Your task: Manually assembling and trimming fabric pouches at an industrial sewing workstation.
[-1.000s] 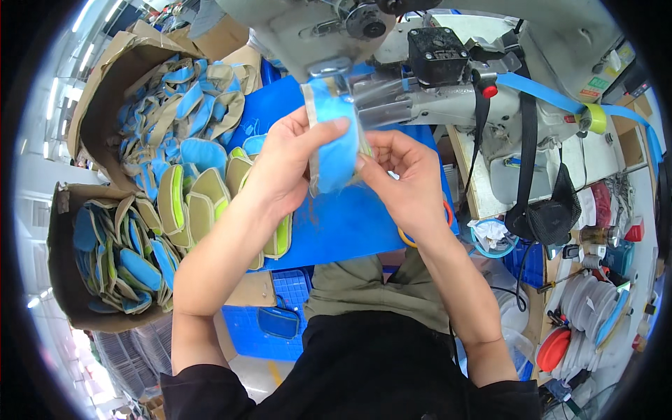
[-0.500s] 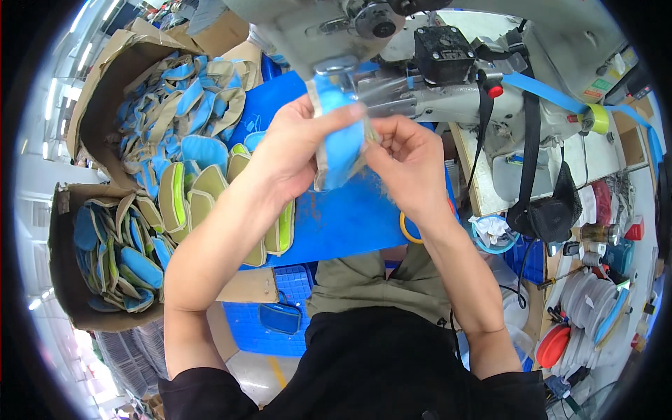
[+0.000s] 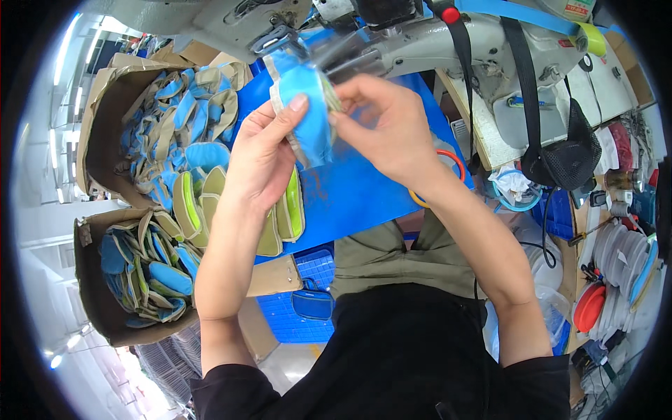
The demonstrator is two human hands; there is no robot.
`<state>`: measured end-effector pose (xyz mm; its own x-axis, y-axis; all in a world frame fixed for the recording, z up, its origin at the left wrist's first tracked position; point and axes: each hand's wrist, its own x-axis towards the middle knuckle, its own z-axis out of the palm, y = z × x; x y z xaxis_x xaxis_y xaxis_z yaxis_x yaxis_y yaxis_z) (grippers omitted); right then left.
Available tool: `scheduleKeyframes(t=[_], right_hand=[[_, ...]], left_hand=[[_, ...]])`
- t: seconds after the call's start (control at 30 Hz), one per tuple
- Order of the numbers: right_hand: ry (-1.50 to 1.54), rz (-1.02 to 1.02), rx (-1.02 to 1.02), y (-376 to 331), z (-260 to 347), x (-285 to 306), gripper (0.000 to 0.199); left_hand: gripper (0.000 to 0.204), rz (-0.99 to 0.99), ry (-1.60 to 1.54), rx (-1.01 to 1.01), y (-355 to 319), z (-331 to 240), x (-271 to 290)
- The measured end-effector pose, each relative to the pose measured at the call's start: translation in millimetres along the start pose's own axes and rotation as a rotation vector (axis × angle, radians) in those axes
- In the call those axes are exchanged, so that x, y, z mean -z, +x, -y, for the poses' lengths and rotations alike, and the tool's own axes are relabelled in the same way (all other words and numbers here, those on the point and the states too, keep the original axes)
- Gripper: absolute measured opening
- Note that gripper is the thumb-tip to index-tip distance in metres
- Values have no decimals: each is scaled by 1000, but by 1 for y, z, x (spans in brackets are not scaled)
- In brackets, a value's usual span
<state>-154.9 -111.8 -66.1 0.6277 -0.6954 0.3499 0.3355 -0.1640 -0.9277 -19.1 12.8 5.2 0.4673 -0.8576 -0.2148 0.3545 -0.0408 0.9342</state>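
A small blue fabric piece with beige edging (image 3: pixel 316 133) is held up beneath the sewing machine head (image 3: pixel 276 40), its upper end close to the machine's foot. My left hand (image 3: pixel 262 157) is closed on its left side, thumb pressed flat on the blue face and fingers behind. At its right edge, my right hand (image 3: pixel 388 122) pinches the fabric between thumb and fingers. Whether the fabric is under the needle is hard to make out, since that spot is blurred.
Beige and green fabric pieces (image 3: pixel 210 192) lie on the blue table (image 3: pixel 350 210) to the left. Two cardboard boxes (image 3: pixel 105 157) of blue and beige pieces stand beyond. Red and orange scissors handles (image 3: pixel 458 166) show by my right wrist. A machine arm (image 3: pixel 427 52) juts across the back.
The whole view has shifted, with the machine now higher in the picture. Both hands keep hold of the fabric piece, which now tilts more. My right fingers have shifted along its edge.
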Motion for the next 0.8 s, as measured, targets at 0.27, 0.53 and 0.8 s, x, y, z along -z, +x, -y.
scheduleKeyframes(t=[0.27,0.53,0.8], right_hand=[[-134,-82,130,-3,-1,-4,17],[-114,-118,61,8,6,-13,15],[-75,-186,150,0,-7,-18,19]], left_hand=[[27,0,167,-31,3,-2,-4],[26,-8,178,-28,11,-8,3],[26,28,193,-64,15,-8,10]])
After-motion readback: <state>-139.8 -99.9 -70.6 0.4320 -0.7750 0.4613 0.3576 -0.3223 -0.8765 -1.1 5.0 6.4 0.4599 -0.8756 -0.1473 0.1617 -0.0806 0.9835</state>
